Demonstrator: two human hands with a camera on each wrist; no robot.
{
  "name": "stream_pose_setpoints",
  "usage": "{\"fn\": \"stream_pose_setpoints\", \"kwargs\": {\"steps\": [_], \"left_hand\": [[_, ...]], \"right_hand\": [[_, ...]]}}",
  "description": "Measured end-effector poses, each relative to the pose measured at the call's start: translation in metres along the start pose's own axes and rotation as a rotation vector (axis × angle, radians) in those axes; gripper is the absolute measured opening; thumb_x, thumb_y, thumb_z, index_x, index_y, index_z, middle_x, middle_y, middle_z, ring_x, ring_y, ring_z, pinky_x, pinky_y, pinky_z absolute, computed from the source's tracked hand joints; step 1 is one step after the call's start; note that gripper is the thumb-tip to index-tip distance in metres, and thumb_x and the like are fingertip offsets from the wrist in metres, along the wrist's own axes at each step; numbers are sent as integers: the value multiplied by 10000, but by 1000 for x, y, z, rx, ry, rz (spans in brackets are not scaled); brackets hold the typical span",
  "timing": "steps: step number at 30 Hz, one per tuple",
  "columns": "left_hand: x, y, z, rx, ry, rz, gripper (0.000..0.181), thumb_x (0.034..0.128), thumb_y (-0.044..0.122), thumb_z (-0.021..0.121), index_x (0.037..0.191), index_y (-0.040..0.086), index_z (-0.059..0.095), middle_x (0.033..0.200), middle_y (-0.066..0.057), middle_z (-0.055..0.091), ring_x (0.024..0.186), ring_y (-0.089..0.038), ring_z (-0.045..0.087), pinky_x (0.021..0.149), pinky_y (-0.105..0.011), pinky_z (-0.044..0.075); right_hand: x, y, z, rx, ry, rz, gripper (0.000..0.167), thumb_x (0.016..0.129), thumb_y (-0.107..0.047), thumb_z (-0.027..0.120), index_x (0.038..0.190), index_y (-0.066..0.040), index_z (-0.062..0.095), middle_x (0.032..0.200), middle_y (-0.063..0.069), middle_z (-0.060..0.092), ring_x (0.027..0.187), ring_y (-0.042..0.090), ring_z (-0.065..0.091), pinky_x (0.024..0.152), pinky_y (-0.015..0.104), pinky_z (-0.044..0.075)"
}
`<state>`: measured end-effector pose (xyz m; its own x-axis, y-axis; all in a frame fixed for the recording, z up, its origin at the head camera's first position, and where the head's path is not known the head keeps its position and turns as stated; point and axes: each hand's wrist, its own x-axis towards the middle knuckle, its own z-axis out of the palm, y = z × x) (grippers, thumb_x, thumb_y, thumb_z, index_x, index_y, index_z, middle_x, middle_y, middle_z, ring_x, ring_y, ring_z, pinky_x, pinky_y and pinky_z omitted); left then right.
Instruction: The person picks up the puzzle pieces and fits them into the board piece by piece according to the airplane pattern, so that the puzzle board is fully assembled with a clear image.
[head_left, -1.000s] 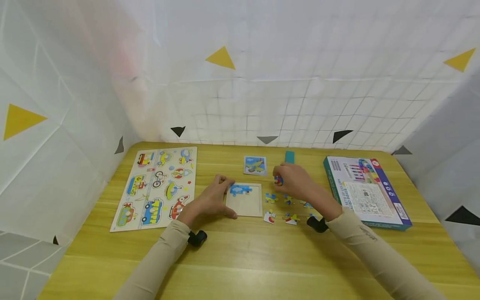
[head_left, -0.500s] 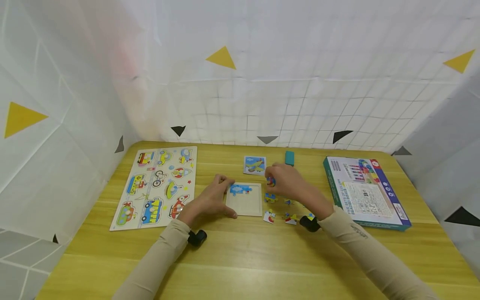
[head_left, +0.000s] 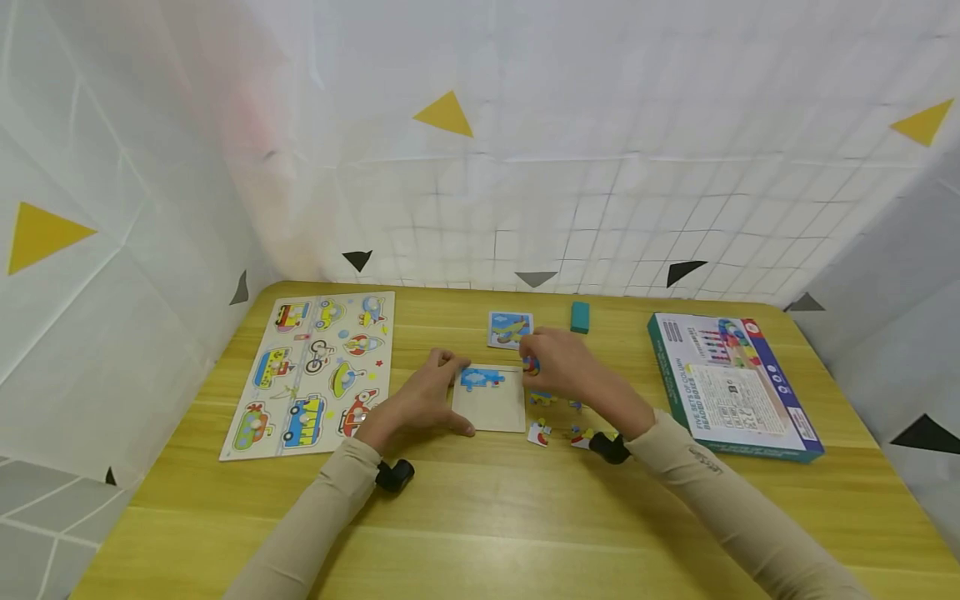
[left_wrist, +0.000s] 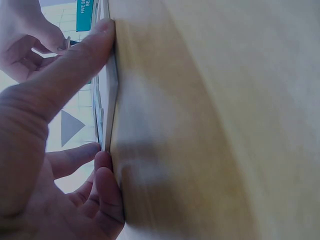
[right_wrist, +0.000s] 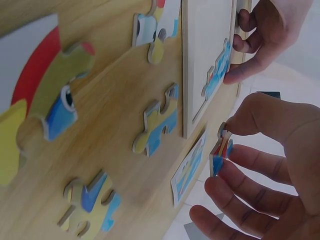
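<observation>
My left hand [head_left: 423,396] holds the square wooden puzzle tray [head_left: 491,414] at its left side, thumb near the front corner and fingers near the back corner. Joined blue pieces [head_left: 478,378] lie in the tray's upper left. Between thumb and fingers my right hand [head_left: 564,364] pinches a jigsaw piece [right_wrist: 220,154] with red, blue and yellow on it, raised by the tray's upper right corner. Loose jigsaw pieces [right_wrist: 159,122] lie right of the tray, some partly hidden under the right hand in the head view. Behind the tray is a picture card [head_left: 508,328] with a yellow airplane.
A large vehicle puzzle board [head_left: 318,375] lies on the left of the wooden table [head_left: 480,517]. To the right lies a flat boxed set [head_left: 738,387], and a small teal block [head_left: 580,317] stands toward the back. White sheeting [head_left: 555,200] hangs behind.
My right hand, with the jigsaw piece in it, has moved left to the tray's upper right corner, uncovering the teal block. The left hand has stayed in place on the tray.
</observation>
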<state>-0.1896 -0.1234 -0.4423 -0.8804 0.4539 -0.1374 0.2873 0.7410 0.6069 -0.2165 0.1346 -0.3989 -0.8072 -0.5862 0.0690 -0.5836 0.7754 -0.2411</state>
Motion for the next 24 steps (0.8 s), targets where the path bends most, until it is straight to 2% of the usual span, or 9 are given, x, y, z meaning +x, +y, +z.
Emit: {"fn": "stream_pose_setpoints", "kwargs": {"steps": [24], "left_hand": [[0,0,-2,-18,-9,-6,1107,632,450,950,1541,154,392,1467,-89,305,1202,-269,468,1033,-427,410]], "right_hand": [[17,-8,20,29,-42,9,262,783,-185,760,1004,-55,704,929,55,649,746,161,542,679,352,488]]}}
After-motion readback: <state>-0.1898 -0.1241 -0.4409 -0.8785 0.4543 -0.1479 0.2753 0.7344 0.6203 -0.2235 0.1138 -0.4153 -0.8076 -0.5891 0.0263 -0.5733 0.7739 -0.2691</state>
